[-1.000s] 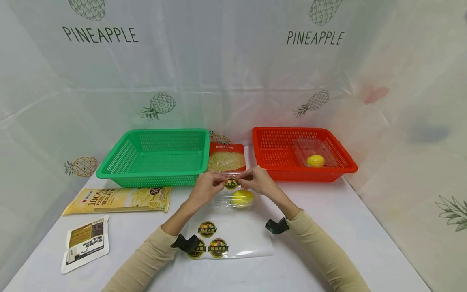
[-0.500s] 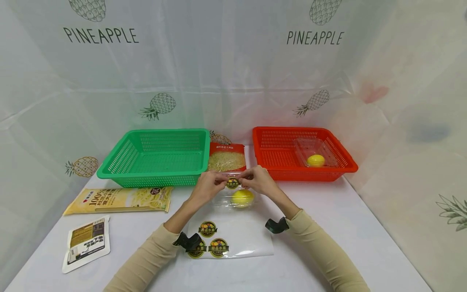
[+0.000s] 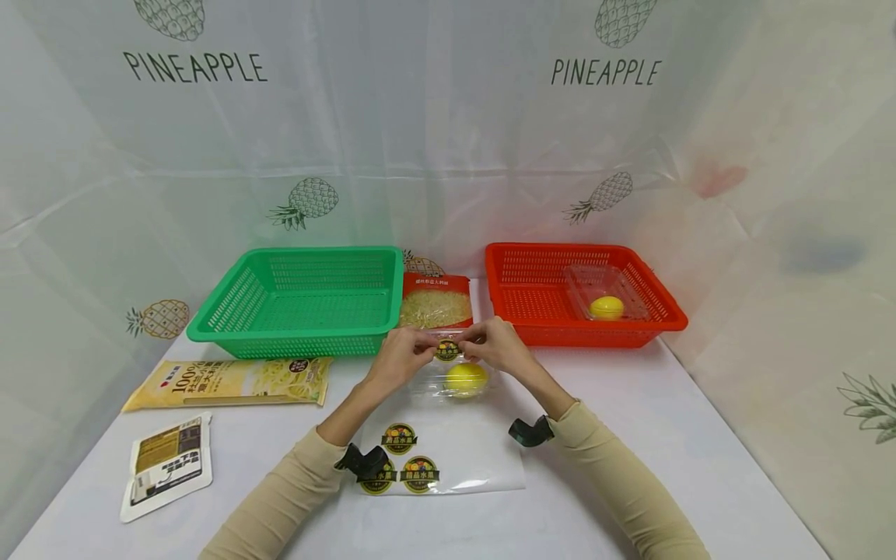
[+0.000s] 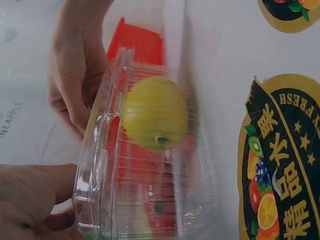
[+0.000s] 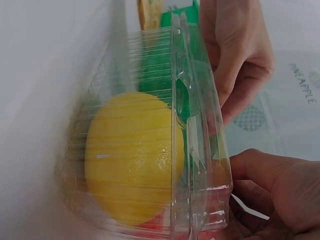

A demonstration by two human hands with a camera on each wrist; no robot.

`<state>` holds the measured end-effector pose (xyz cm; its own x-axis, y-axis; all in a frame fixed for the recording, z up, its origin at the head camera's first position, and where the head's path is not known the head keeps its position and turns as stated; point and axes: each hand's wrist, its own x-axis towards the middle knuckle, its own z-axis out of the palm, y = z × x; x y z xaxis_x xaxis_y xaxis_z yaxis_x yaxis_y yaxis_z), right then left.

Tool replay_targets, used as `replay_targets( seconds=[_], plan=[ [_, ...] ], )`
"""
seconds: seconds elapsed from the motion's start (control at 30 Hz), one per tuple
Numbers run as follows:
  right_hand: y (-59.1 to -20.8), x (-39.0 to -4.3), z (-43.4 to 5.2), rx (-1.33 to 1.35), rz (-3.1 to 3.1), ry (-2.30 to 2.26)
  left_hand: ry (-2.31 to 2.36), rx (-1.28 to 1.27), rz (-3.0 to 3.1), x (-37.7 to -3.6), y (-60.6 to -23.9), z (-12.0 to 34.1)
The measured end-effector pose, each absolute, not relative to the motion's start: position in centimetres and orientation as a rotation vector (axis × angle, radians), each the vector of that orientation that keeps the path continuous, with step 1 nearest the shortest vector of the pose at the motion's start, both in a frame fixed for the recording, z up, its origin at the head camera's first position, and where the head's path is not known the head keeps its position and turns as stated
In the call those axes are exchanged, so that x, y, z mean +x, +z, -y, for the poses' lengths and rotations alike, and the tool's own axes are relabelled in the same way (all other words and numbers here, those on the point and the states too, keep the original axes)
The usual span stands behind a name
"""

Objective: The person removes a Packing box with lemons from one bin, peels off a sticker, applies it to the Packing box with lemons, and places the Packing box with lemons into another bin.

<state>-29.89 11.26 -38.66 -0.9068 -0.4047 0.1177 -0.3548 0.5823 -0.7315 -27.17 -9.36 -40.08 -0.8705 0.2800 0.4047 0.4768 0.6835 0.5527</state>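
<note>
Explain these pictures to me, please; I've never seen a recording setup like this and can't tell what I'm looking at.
No machine here: a person works with two bare hands. The wide picture comes from a camera on the head; the two close-ups come from cameras strapped to each wrist. The left hand and right hand pinch a round sticker at the top edge of a clear plastic box holding a yellow fruit. On the table lie a sticker sheet, a green basket, a red basket with another boxed fruit, and three food packets.
</note>
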Motion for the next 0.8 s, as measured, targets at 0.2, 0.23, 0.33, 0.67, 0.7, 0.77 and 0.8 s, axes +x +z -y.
replay_targets(
  seconds=[0.2, 0.23, 0.33, 0.67, 0.7, 0.77, 0.8],
  plan=[
    [-38.57, -29.86, -11.16, -0.656, -2.778, -1.192, -0.920, -0.597, 2.635, -27.19, -40.12, 9.29],
    [-38.56, -29.84, -11.13, -0.652, -2.783, -1.186, -0.911, -0.598, 2.641, -27.21, -40.14, 9.28],
    [-38.53, -29.74, -11.02, -0.642, -2.797, -1.176, -0.891, -0.599, 2.646, -27.21, -40.14, 9.26],
    [-38.75, -29.30, -10.75, -0.728, -2.979, -1.031, -0.731, -0.602, 2.571, -26.79, -40.44, 9.45],
    [-38.75, -29.26, -10.73, -0.727, -3.008, -1.007, -0.705, -0.597, 2.567, -26.70, -40.45, 9.46],
    [-38.69, -29.14, -10.74, -0.721, -3.054, -0.964, -0.645, -0.589, 2.564, -26.54, -40.48, 9.45],
    [-38.68, -29.12, -10.76, -0.721, -3.076, -0.933, -0.617, -0.586, 2.565, -26.44, -40.47, 9.44]
  ],
)
